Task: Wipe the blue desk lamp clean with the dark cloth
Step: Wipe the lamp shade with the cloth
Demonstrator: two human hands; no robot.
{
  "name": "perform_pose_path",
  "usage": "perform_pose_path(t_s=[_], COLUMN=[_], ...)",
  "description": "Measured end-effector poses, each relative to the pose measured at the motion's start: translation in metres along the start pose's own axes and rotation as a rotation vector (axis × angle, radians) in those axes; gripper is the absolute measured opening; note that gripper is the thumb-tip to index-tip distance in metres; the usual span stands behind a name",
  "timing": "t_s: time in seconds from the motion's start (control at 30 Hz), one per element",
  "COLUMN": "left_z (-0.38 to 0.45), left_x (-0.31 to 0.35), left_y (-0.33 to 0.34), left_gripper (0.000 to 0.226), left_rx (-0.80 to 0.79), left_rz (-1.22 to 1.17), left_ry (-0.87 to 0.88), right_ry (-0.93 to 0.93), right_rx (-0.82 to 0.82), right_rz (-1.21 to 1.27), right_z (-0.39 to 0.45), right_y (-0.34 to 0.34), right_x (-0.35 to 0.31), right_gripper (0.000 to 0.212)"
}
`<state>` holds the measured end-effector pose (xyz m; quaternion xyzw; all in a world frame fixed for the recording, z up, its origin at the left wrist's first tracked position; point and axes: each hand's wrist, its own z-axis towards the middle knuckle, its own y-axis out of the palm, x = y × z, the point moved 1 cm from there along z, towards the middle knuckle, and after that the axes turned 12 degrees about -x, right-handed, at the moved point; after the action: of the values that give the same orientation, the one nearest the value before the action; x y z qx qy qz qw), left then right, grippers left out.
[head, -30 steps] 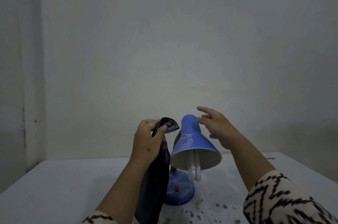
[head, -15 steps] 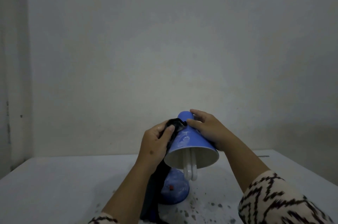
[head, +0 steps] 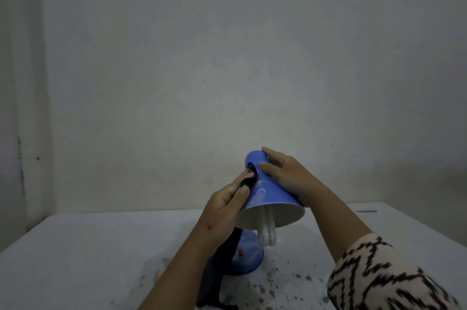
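I get a dim, flat picture with a grey-blue cast. The wall (head: 227, 56) is brightest at centre and darkens toward the left edge and lower right. The patterned sleeve (head: 386, 276) at lower right is smeared by blur.

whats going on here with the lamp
A person is wiping a blue desk lamp on a white table. The left hand pinches a dark cloth against the left side of the shade, its tail hanging down to the table. The right hand rests on the shade's upper right, steadying it.
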<state>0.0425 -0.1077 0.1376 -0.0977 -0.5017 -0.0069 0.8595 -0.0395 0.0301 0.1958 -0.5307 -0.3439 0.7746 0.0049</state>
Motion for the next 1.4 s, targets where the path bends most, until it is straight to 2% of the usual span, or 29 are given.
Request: perform_pose_path(t_s=[0.27, 0.57, 0.83, 0.97, 1.13, 1.4], left_z=[0.009, -0.015, -0.009, -0.017, -0.022, -0.011], left_x=[-0.004, 0.001, -0.001, 0.006, 0.007, 0.017], left_y=[-0.001, 0.005, 0.002, 0.010, 0.021, 0.008], left_gripper=[0.036, 0.034, 0.037, 0.039, 0.039, 0.042], left_rx=[0.044, -0.027, 0.047, 0.089, 0.060, 0.089], left_rz=[-0.082, 0.160, -0.010, 0.092, 0.270, 0.241], left_ry=[-0.186, -0.006, -0.143, -0.083, 0.016, -0.126], right_ry=[0.036, 0.046, 0.048, 0.048, 0.052, 0.053], right_rx=[0.007, 0.023, 0.044, 0.048, 0.046, 0.076], right_rz=[0.048, 0.029, 0.004, -0.006, 0.004, 0.007], right_z=[-0.002, 0.001, 0.000, 0.000, -0.002, -0.003], right_y=[-0.002, -0.001, 0.001, 0.003, 0.003, 0.011], right_x=[0.001, 0.000, -0.004, -0.006, -0.005, -0.010], right_gripper=[0.049, 0.048, 0.049, 0.049, 0.049, 0.050])
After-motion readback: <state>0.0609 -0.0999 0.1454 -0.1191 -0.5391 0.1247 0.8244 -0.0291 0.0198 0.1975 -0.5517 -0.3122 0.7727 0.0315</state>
